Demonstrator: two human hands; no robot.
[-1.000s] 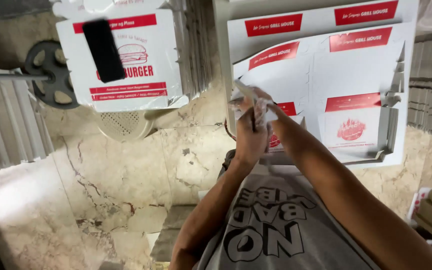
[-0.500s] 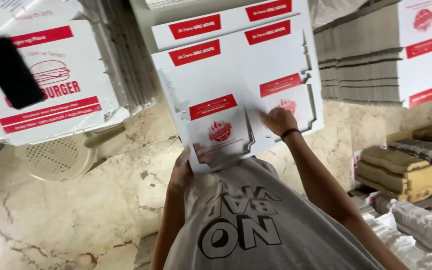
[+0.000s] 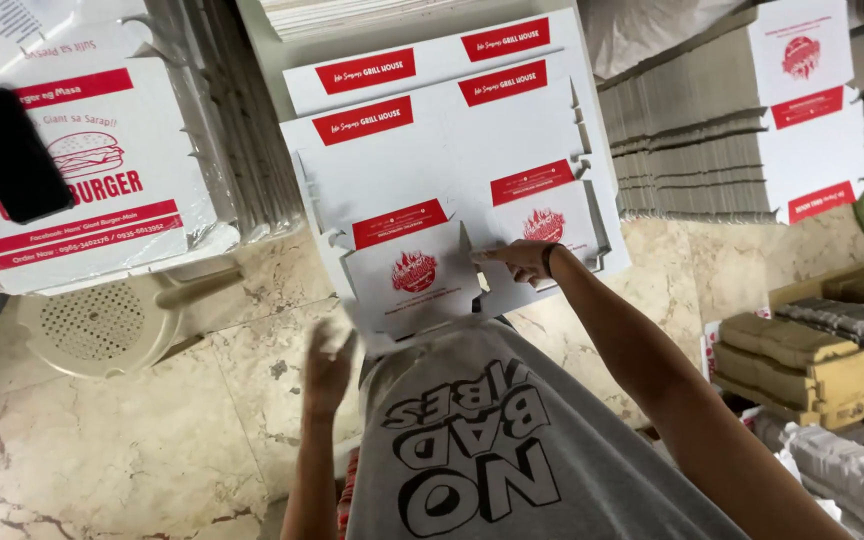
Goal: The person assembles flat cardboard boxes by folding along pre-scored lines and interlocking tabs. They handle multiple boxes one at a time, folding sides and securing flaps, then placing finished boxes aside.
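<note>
A flat white cardboard box blank (image 3: 422,165) with red labels lies on top of a stack of the same blanks in front of me. My right hand (image 3: 524,260) rests on its near edge, fingertips pinching a small flap with a red round logo. My left hand (image 3: 327,365) is blurred, raised at the blank's near left corner beside a loose white flap (image 3: 377,345). Whether it grips that flap is unclear. My grey printed shirt (image 3: 482,440) fills the lower middle.
A wrapped stack of burger-print box blanks (image 3: 102,230) with a black phone (image 3: 10,152) on top sits at the left, over a white plastic stool (image 3: 92,325). Stacked flat cardboard (image 3: 742,130) is at the right, brown folded boxes (image 3: 812,365) at the lower right. Marble floor (image 3: 132,460) below.
My left hand dropped from under the blank's near edge to its lower left corner. My right hand slid left onto the logo flap. The view shifted slightly.
</note>
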